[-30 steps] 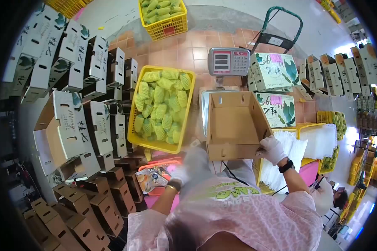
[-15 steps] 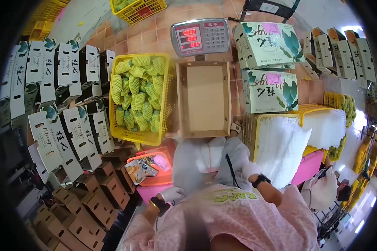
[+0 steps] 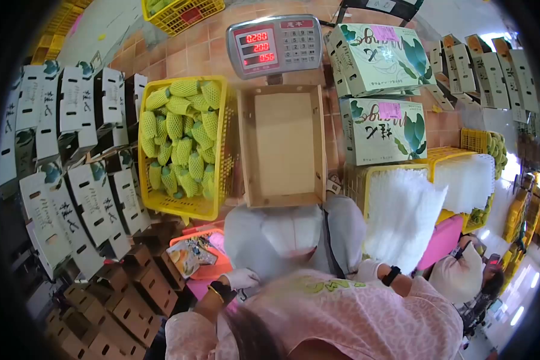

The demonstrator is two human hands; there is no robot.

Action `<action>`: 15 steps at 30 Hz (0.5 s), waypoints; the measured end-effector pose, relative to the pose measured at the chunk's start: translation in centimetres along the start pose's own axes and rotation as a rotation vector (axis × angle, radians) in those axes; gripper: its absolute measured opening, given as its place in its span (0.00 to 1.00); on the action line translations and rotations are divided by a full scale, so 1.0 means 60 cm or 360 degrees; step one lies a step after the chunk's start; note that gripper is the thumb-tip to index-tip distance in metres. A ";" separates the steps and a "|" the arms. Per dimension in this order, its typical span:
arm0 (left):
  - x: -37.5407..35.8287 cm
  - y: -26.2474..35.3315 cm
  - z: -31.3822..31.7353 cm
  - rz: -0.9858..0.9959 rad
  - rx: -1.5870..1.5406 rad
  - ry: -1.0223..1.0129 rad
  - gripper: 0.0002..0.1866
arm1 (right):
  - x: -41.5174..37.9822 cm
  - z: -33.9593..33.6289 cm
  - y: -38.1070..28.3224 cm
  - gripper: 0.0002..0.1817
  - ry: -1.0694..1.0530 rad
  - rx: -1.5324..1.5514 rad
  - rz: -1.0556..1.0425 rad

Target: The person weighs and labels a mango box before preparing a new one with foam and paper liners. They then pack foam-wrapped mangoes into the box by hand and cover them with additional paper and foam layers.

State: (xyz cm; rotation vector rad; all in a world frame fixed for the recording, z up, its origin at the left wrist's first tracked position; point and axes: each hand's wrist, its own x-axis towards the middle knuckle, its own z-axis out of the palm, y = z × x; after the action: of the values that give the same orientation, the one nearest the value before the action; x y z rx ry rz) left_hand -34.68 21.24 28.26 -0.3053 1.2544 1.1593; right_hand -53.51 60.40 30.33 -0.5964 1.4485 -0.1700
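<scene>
So the open cardboard box (image 3: 284, 147) is sitting pretty much mid-view, right at the foot of a scale display (image 3: 274, 47), so let's make the box the centre of the clock. Display's at 12, lit red with 0.280, 2.00 and 0.56; whatever is directly under the box is hidden. Its near end is just by the person's knees (image 3: 273, 231) at 6, and neither hand is on it. Left hand (image 3: 242, 278), white glove, is down by the lap between 6 and 7, and I honestly can't tell if those fingers are curled round anything. Right hand (image 3: 369, 270), also gloved, is low at about 5 beside the hip, partly blocked by the shirt (image 3: 342, 306), so no clue on its grip either. Over at 9, just beside the box, there's a yellow crate (image 3: 223, 150) full of fruit (image 3: 183, 141) in yellow-green foam nets. Printed white carton (image 3: 387, 131) at 3, another one (image 3: 381, 60) between 1 and 2, stack of white foam sheets (image 3: 402, 210) at 4, and an orange basket (image 3: 219, 268) with small packets at 7, near the left hand.
</scene>
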 end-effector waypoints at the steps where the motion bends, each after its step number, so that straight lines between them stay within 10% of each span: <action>1: 0.019 -0.003 -0.040 0.0199 0.0274 0.0199 0.16 | 0.039 -0.004 0.039 0.20 0.0124 -0.0095 -0.0112; 2: 0.040 -0.005 -0.082 0.0400 0.0547 0.0396 0.16 | 0.049 -0.082 0.004 0.21 0.0221 -0.0115 0.0109; 4: 0.046 0.115 -0.183 -0.0285 0.0943 0.1350 0.18 | 0.093 -0.225 -0.032 0.22 0.0737 -0.0072 0.0598; 7: 0.106 0.146 -0.290 0.0004 0.1034 0.2146 0.32 | 0.201 -0.324 -0.037 0.29 0.1576 -0.0031 0.0412; 9: 0.163 0.148 -0.336 -0.0010 0.1148 0.2108 0.40 | 0.236 -0.360 -0.079 0.44 0.1329 -0.0092 0.0383; 15: 0.247 0.123 -0.347 -0.0177 0.0960 0.2199 0.48 | 0.361 -0.318 -0.038 0.43 0.1356 -0.0461 0.0371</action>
State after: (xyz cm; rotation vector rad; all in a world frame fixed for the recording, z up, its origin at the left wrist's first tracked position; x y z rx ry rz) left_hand -54.52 16.81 11.11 -0.7539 2.6439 0.2903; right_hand -68.25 43.24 12.27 -0.6096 2.3835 -0.0214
